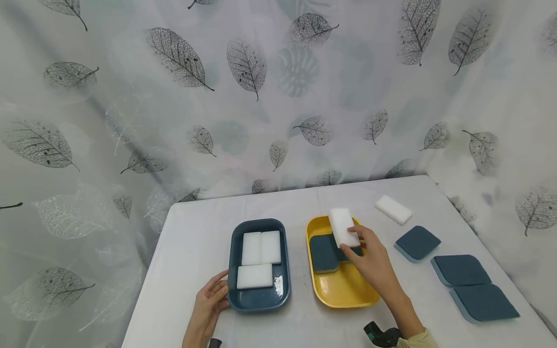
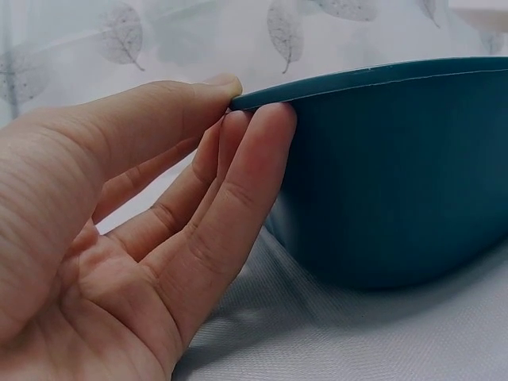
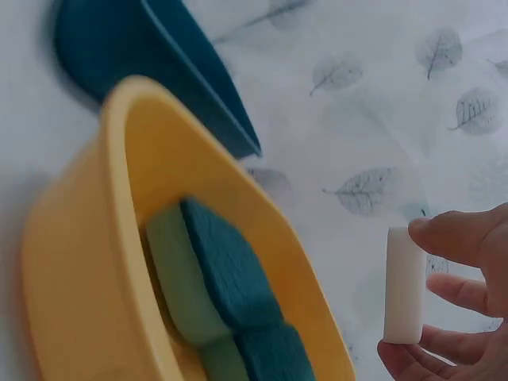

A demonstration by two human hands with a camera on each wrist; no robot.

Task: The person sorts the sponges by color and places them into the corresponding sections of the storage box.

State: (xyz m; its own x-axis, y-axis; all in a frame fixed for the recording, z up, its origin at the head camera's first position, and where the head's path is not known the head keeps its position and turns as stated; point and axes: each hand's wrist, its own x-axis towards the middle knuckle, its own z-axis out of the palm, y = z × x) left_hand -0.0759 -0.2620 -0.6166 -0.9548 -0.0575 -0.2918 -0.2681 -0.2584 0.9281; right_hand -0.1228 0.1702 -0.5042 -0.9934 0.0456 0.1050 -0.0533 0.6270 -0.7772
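My right hand (image 1: 370, 256) pinches a white sponge block (image 1: 342, 227) by its edges above the yellow tray (image 1: 345, 292). In the right wrist view, thumb and fingers grip the block (image 3: 404, 286) from opposite sides, off to one side of the tray's rim. Inside the yellow tray lie two dark blue-green sponges (image 1: 323, 253), one partly hidden by the block and hand. My left hand (image 1: 209, 302) holds the left rim of the dark blue tray (image 1: 258, 303), thumb on the rim and fingers beneath it (image 2: 381, 175). Three white sponge blocks (image 1: 254, 276) lie flat in that tray.
Right of the yellow tray, another white block (image 1: 393, 210) lies on the white-covered table (image 1: 183, 241). Three dark blue-green sponges (image 1: 417, 242) rest nearer the table's right edge. A leaf-patterned curtain (image 1: 270, 121) hangs behind and beside the table.
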